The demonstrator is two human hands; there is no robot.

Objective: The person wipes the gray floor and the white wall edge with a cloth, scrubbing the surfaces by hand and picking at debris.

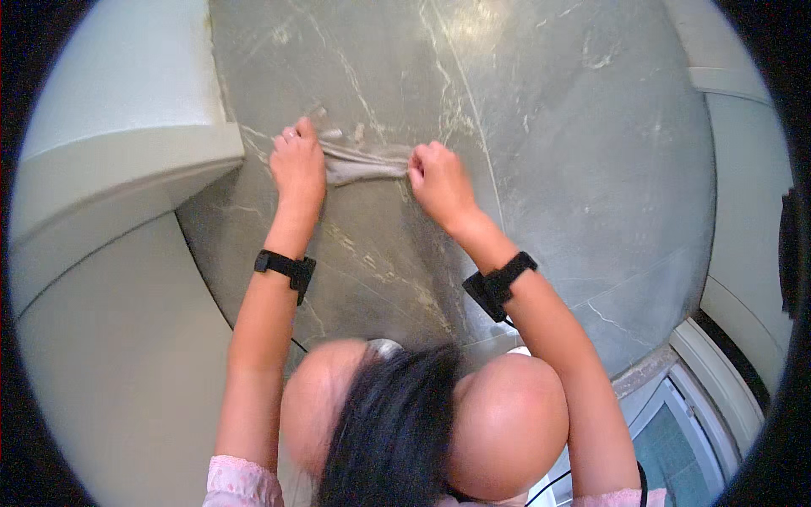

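Observation:
A light greyish cloth (364,166) is stretched sideways between my two hands, low over the grey marbled floor (570,171). My left hand (299,157) grips its left end, with the fingers closed. At the other end, my right hand (440,180) pinches the cloth between thumb and fingers. Just beyond the cloth, beside my left hand, lie a few small pale pieces (331,133) that are too blurred to name. Whether the cloth touches the floor all along cannot be told.
A pale wall with a protruding base (209,149) stands close on the left. Another pale wall (747,190) runs along the right, with a framed glass door or panel (678,443) at the lower right. My bent knees (510,424) and hanging dark hair fill the near middle. Black straps circle both wrists.

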